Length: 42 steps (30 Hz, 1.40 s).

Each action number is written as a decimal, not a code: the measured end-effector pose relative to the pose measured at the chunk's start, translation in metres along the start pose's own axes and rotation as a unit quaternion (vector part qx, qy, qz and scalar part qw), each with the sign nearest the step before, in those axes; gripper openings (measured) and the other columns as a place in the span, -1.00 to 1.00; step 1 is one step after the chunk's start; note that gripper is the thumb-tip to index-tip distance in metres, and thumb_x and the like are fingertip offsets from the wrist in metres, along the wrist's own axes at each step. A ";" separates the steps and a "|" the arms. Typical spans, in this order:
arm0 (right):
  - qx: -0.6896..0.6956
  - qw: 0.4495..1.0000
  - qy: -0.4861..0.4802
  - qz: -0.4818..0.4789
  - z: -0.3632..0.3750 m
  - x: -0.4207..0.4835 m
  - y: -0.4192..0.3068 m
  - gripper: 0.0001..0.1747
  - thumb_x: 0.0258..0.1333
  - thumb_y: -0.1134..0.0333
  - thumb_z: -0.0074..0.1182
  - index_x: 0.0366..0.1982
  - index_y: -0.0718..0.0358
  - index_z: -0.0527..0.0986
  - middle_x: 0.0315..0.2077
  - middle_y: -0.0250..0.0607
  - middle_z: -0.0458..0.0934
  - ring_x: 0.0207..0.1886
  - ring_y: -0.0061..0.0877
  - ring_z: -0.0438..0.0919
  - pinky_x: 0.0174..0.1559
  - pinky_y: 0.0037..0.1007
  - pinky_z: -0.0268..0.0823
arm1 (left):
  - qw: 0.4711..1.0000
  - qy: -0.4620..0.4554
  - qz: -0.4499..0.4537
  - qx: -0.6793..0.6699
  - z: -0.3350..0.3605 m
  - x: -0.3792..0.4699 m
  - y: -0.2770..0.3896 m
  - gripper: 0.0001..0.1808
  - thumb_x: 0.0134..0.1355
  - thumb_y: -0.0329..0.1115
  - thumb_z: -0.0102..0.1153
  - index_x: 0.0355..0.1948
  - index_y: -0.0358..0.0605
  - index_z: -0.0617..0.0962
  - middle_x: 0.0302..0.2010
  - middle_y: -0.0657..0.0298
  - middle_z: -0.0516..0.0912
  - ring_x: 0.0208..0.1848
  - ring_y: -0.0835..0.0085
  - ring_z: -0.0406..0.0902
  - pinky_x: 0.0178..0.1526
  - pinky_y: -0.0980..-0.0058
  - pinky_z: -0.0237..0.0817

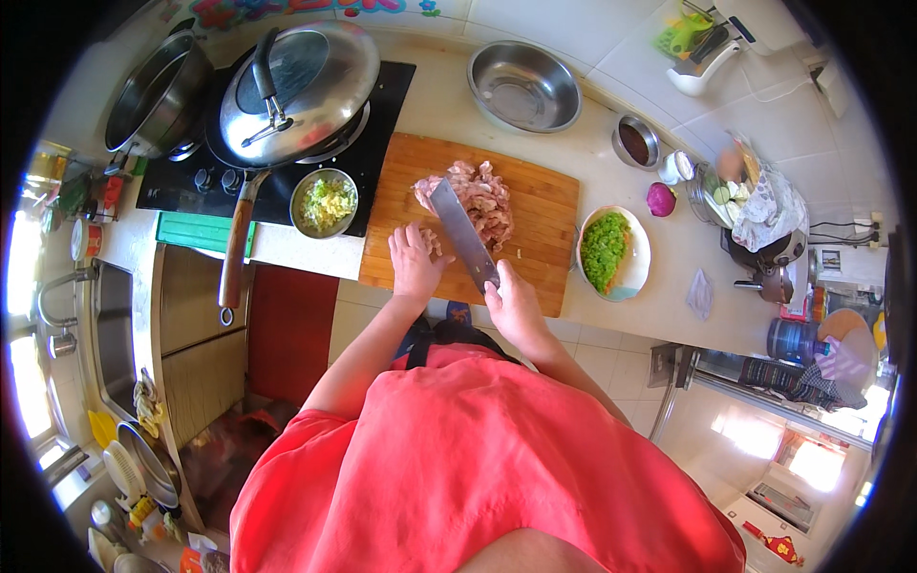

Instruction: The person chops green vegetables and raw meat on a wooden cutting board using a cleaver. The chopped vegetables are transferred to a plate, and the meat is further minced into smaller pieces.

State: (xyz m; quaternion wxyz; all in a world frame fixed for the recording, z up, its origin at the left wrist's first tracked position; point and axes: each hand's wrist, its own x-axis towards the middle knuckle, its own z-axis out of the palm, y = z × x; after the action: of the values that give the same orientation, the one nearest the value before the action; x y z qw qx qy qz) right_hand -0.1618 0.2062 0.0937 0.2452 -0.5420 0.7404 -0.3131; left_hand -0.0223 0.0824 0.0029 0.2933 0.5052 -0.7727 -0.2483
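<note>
My right hand [514,301] grips the handle of a Chinese cleaver [462,230]. Its blade angles up and left over a heap of raw, pale pink meat pieces [486,193] on a wooden cutting board [546,215]. Left of the blade, my left hand [417,263] is at the board's near-left part, thumb apart from the fingers. A small bit of cut meat [430,242] shows beside those fingers; whether they pinch it is hidden.
Left of the board, a metal bowl of chopped pale green and yellow pieces [324,203] sits by a lidded wok [304,86]. A steel basin [525,86] stands behind; a bowl of chopped greens [607,251] and a purple onion [660,199] lie right. The wok handle [233,251] overhangs the counter.
</note>
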 end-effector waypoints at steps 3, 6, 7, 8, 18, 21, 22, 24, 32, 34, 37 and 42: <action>-0.015 1.000 -0.006 0.009 -0.004 0.000 0.000 -0.67 0.26 0.45 0.04 0.01 0.39 0.33 -0.26 0.29 0.57 -0.25 0.21 0.56 -0.23 0.06 0.41 | 1.000 0.004 0.023 0.013 0.005 0.001 -0.002 -0.33 0.00 -0.47 0.37 0.15 -0.27 0.36 -0.03 -0.10 0.46 0.07 -0.10 0.37 0.16 0.03 0.22; -0.024 1.000 -0.008 0.006 -0.006 0.001 -0.002 -0.68 0.27 0.44 0.03 0.01 0.37 0.32 -0.24 0.27 0.57 -0.26 0.19 0.57 -0.23 0.06 0.41 | 0.999 -0.012 0.031 -0.004 0.003 0.004 -0.010 -0.39 0.04 -0.56 0.23 0.16 -0.28 0.36 0.00 -0.11 0.46 0.08 -0.10 0.37 0.18 0.03 0.22; -0.024 1.000 -0.002 -0.006 -0.006 0.001 -0.003 -0.68 0.27 0.43 0.03 0.02 0.37 0.32 -0.23 0.27 0.57 -0.26 0.18 0.58 -0.23 0.06 0.42 | 0.999 -0.029 0.021 -0.012 0.000 0.004 -0.013 -0.40 0.05 -0.58 0.19 0.16 -0.29 0.36 0.00 -0.11 0.46 0.08 -0.10 0.37 0.19 0.03 0.22; -0.035 0.999 -0.016 -0.001 -0.005 0.002 -0.005 -0.69 0.28 0.42 0.01 0.01 0.36 0.31 -0.22 0.25 0.58 -0.27 0.17 0.58 -0.24 0.06 0.43 | 0.999 -0.021 0.044 -0.017 -0.005 0.002 -0.015 -0.39 0.04 -0.56 0.22 0.16 -0.25 0.36 0.04 -0.10 0.46 0.10 -0.10 0.37 0.17 0.06 0.25; -0.133 0.985 -0.108 -0.015 0.007 0.015 -0.018 -0.78 0.29 0.42 -0.06 -0.06 0.31 0.32 -0.21 0.16 0.59 -0.29 0.09 0.63 -0.30 0.02 0.51 | 0.983 -0.013 0.183 -0.022 -0.022 0.005 -0.022 -0.74 0.07 -0.52 0.23 -0.17 -0.11 0.59 -0.11 0.20 0.61 -0.03 0.15 0.52 0.03 0.22 0.37; -0.134 0.983 -0.121 -0.021 0.009 0.018 -0.019 -0.77 0.26 0.45 -0.05 -0.07 0.31 0.32 -0.21 0.17 0.58 -0.28 0.09 0.63 -0.28 0.02 0.51 | 0.980 -0.022 0.200 -0.013 -0.023 0.005 -0.026 -0.79 0.07 -0.52 0.21 -0.24 -0.09 0.59 -0.16 0.22 0.62 -0.04 0.18 0.53 0.00 0.25 0.38; -0.134 0.983 -0.127 -0.020 0.009 0.019 -0.019 -0.77 0.25 0.46 -0.05 -0.06 0.31 0.32 -0.21 0.17 0.58 -0.27 0.10 0.63 -0.28 0.03 0.51 | 0.979 -0.025 0.201 -0.013 -0.023 0.005 -0.027 -0.80 0.07 -0.51 0.20 -0.24 -0.09 0.59 -0.17 0.22 0.62 -0.04 0.19 0.53 0.00 0.25 0.38; -0.138 0.981 -0.137 -0.018 0.010 0.021 -0.019 -0.75 0.24 0.46 -0.05 -0.05 0.32 0.31 -0.21 0.18 0.57 -0.27 0.11 0.63 -0.27 0.03 0.51 | 0.978 -0.030 0.204 -0.011 -0.023 0.005 -0.027 -0.80 0.06 -0.51 0.20 -0.25 -0.08 0.59 -0.18 0.22 0.62 -0.03 0.20 0.53 0.00 0.25 0.39; -0.144 0.970 -0.192 0.041 0.019 0.029 -0.016 -0.59 0.22 0.49 -0.04 0.10 0.38 0.26 -0.16 0.27 0.56 -0.26 0.15 0.62 -0.25 0.05 0.49 | 0.981 -0.051 0.184 -0.016 -0.023 0.005 -0.029 -0.86 0.12 -0.49 0.15 -0.26 -0.08 0.59 -0.18 0.21 0.63 -0.01 0.18 0.55 0.02 0.26 0.40; -0.100 0.985 -0.139 -0.030 0.035 0.041 -0.015 -0.57 0.22 0.49 -0.04 0.12 0.39 0.25 -0.17 0.29 0.56 -0.27 0.15 0.62 -0.26 0.06 0.48 | 0.982 -0.037 0.186 -0.014 -0.023 0.005 -0.029 -0.86 0.14 -0.48 0.15 -0.25 -0.09 0.59 -0.15 0.19 0.64 0.01 0.16 0.56 0.04 0.26 0.41; -0.079 0.988 -0.107 -0.073 0.057 0.066 -0.014 -0.56 0.21 0.50 -0.04 0.11 0.41 0.25 -0.20 0.31 0.56 -0.29 0.15 0.61 -0.25 0.06 0.48 | 0.982 -0.064 0.177 -0.023 -0.027 0.003 -0.028 -0.78 0.09 -0.52 0.23 -0.20 -0.14 0.59 -0.12 0.12 0.64 0.03 0.10 0.56 0.09 0.24 0.41; -0.068 0.982 -0.167 -0.052 0.039 0.071 -0.014 -0.58 0.18 0.55 -0.06 0.08 0.45 0.25 -0.28 0.34 0.57 -0.26 0.16 0.61 -0.20 0.07 0.47 | 0.985 -0.039 0.079 -0.147 -0.039 0.002 -0.021 -0.71 0.07 -0.55 0.29 -0.14 -0.15 0.60 -0.14 0.11 0.63 0.02 0.04 0.55 0.08 0.22 0.41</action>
State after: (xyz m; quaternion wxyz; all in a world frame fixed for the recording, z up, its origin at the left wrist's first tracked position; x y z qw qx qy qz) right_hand -0.1461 0.1272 0.0755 0.3114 -0.6400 0.6790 -0.1799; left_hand 0.0182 0.0692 0.0166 0.3525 0.3839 -0.7761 -0.3551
